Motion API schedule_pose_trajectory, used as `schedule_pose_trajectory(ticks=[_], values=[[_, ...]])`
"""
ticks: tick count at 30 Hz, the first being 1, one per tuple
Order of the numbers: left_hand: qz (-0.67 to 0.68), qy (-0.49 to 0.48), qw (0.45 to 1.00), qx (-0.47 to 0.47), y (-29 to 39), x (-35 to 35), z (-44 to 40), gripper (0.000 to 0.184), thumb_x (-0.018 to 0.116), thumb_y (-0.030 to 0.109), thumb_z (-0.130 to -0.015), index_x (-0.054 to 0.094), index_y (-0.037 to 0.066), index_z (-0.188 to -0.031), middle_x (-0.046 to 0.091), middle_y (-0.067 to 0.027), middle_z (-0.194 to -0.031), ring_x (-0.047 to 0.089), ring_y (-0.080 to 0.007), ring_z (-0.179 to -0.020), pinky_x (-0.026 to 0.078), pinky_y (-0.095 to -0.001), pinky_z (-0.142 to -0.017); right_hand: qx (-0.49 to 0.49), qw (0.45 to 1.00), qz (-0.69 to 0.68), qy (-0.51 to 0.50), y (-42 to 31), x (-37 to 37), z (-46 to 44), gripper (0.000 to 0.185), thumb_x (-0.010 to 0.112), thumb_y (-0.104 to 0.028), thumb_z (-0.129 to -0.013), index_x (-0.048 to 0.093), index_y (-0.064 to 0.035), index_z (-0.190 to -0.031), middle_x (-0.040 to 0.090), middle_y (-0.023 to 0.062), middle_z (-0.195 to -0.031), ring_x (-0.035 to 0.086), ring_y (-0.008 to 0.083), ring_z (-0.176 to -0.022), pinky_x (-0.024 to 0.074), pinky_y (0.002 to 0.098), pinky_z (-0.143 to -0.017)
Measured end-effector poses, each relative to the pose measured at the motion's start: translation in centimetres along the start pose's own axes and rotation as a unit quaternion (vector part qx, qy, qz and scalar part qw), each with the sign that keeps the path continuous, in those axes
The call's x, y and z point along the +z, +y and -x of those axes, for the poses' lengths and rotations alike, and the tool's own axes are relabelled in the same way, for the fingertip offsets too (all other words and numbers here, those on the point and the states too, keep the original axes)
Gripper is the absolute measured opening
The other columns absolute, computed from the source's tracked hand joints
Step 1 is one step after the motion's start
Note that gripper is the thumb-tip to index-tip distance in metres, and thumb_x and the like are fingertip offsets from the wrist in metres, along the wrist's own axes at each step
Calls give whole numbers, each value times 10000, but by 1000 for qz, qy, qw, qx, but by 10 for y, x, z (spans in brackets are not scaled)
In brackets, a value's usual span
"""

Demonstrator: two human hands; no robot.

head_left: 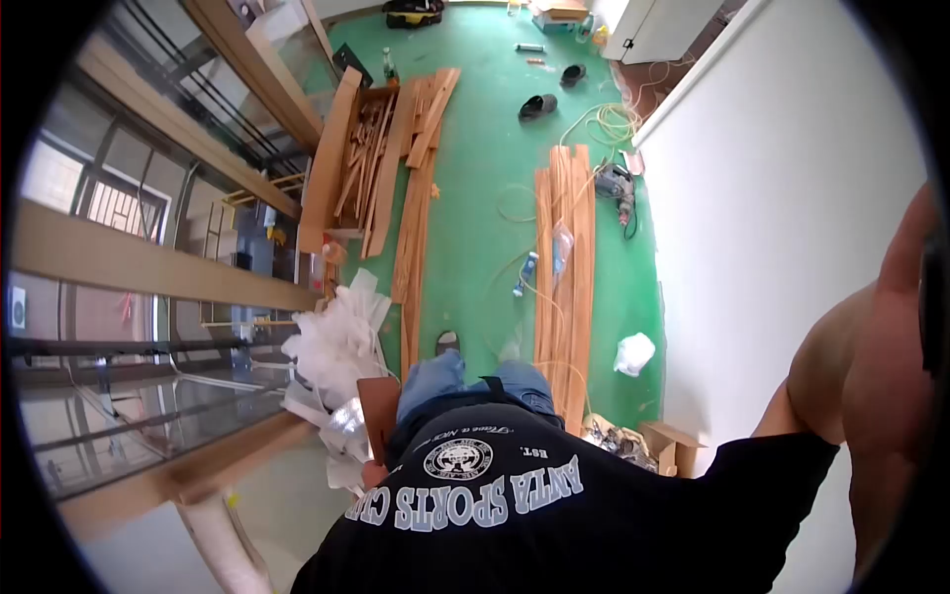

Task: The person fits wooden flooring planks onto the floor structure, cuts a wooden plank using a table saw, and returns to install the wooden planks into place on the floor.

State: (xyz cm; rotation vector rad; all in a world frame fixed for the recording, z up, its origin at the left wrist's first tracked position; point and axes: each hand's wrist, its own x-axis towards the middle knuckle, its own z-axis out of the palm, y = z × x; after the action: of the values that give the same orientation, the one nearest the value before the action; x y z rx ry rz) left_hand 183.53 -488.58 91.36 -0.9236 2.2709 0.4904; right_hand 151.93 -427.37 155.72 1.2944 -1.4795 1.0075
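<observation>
My left hand [374,473] is low beside my left hip, partly hidden by the black shirt. Its fingers are wrapped round the lower end of a reddish-brown wooden board [379,411], which stands up along my thigh. On the right, my bare right arm [861,376] is raised close to the camera. The hand at its end lies outside the picture. Crumpled white plastic sheeting [341,332] is heaped just beyond the board.
Planks lie in two rows, left [414,247] and right [564,267], on the green floor. A long cardboard box [322,178] holds wood strips. A power drill [618,188], a coiled hose [616,121] and shoes [537,107] lie ahead. A white wall [772,198] borders the right.
</observation>
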Motion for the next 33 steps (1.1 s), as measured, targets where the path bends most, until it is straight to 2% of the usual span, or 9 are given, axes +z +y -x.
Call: schedule_pose_trajectory(ticks=[8,16,19,21,22,24,26,30,33], values=[[32,67,970,233,409,-261,-235,516,792,427,-898,759,-43,-1109,769,-233,-1057,725,-422,-1034,557,-484,-905,-41,996,76,3,278,-92,18,727,488,-493,-1074,353,51,-1537,468,275,-1535,487,397,-1422,355,532,-1206],[12,150,958,246,755,-302,-324,594,769,466,-927,705,-59,-1200,728,-253,-1197,686,-426,-1128,528,-481,-950,21,991,120,48,589,-189,80,743,466,-520,-1081,345,51,-1540,459,273,-1542,480,397,-1429,350,529,-1211],[68,103,955,271,875,-290,-349,622,751,490,-937,698,-70,-1202,723,-276,-1185,677,-447,-1129,525,-486,-960,180,964,189,53,717,-224,134,749,458,-530,-1083,342,51,-1541,456,273,-1545,477,398,-1431,347,528,-1213],[59,77,949,302,949,-277,-354,661,728,527,-940,692,-75,-1213,718,-294,-1181,669,-461,-1140,523,-497,-969,469,843,262,39,795,-231,208,574,605,-414,-1057,537,13,-1435,586,155,-1444,552,273,-1349,411,417,-1149],[56,70,946,310,980,-267,-364,661,728,527,-940,692,-75,-1213,718,-294,-1181,669,-461,-1140,523,-497,-969,552,774,303,-62,827,-242,242,532,654,-374,-1030,556,-2,-1397,635,192,-1370,640,336,-1232,478,433,-1063],[-120,101,981,119,1049,-235,-401,681,729,569,-915,719,-77,-1132,732,-297,-1120,678,-470,-1120,529,-516,-955,663,618,292,-306,872,-259,358,586,616,-468,-1008,567,-56,-1423,632,205,-1383,614,357,-1273,415,511,-1114],[-136,80,971,182,1124,-217,-426,690,738,580,-898,727,-86,-1079,733,-305,-1082,683,-480,-1094,530,-526,-945,718,466,222,-468,894,-265,453,574,617,-432,-995,553,-103,-1460,654,172,-1338,625,344,-1252,339,616,-1126],[-202,49,944,257,1316,-239,-461,686,781,573,-857,732,-109,-911,713,-335,-959,689,-510,-990,539,-539,-867,876,290,130,-363,861,-271,623,537,621,-477,-989,648,-50,-1313,684,197,-1269,644,370,-1173,449,559,-1007],[-266,21,876,402,1521,-287,-444,579,770,511,-896,758,-67,-914,708,-295,-994,688,-460,-967,542,-499,-859,967,236,94,15,836,-291,683,643,583,-588,-998,658,-33,-1314,684,206,-1273,659,353,-1143,542,487,-901]])
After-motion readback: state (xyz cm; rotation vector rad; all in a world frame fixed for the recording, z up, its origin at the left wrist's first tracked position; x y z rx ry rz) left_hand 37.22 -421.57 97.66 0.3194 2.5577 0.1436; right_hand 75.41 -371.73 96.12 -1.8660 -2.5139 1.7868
